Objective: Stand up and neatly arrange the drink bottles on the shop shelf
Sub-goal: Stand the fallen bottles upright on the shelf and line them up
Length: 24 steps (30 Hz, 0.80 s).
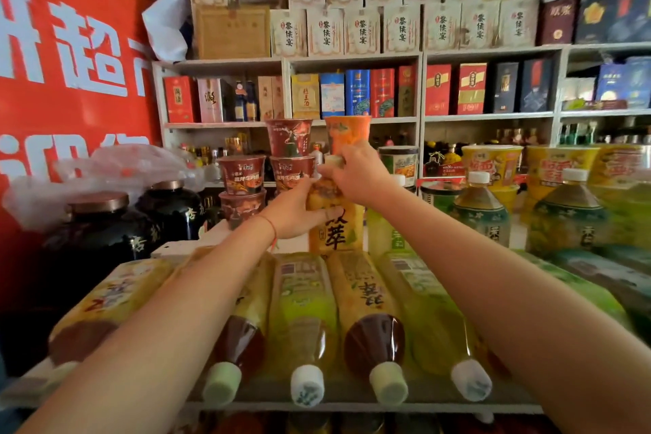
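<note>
Plastic tea bottles with pale caps (303, 314) lie flat in a row under both forearms; past them left hand (299, 211) wraps the upright orange-labelled bottle (336, 222), right hand (359, 173) pinching its cap, red noodle cups (243, 174) stacked just left

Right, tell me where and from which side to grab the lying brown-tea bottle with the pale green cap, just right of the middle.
Take the brown-tea bottle around its labelled body, coming down from above. It lies flat with its cap toward the person, pressed between yellow-green bottles on both sides, so fingers probably won't fit beside it until the cap end is lifted. Both hands, left hand and right hand, currently hold the upright orange bottle.
</note>
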Available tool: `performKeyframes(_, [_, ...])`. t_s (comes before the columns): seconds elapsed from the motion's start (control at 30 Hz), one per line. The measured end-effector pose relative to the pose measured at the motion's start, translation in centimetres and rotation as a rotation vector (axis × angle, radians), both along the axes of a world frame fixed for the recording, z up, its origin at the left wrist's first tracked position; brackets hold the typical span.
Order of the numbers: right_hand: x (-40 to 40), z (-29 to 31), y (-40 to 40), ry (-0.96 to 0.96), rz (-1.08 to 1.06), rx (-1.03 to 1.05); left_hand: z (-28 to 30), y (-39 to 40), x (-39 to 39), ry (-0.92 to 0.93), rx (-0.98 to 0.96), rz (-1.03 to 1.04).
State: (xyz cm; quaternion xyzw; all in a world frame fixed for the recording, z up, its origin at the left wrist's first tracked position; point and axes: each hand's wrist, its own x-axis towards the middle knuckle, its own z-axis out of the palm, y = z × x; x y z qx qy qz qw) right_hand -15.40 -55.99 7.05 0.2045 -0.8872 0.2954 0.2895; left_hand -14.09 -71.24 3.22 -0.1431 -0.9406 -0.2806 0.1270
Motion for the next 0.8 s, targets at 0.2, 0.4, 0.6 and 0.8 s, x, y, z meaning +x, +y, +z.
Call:
performKeyframes(0.2, [-1.5,-1.7,-1.0,-0.206,0.003,-0.031,0.1,0.2,0.2,-0.087,-0.097,0.010])
performKeyframes(0.4, [-0.5,-2.1,-1.1,0.008,-0.047,0.131,0.6,-0.9,2.2,0.006,-0.181,0.066])
performKeyframes(0.6, [2.8,-0.8,-2.7,0.249,0.112,0.160,-0.3,-3.6,6.9,0.178,-0.053,0.156])
performKeyframes(0.8, [8.4,-2.2,-8.8,0.177,0.405,0.336,-0.9,-11.0,11.5,0.021,-0.233,0.172])
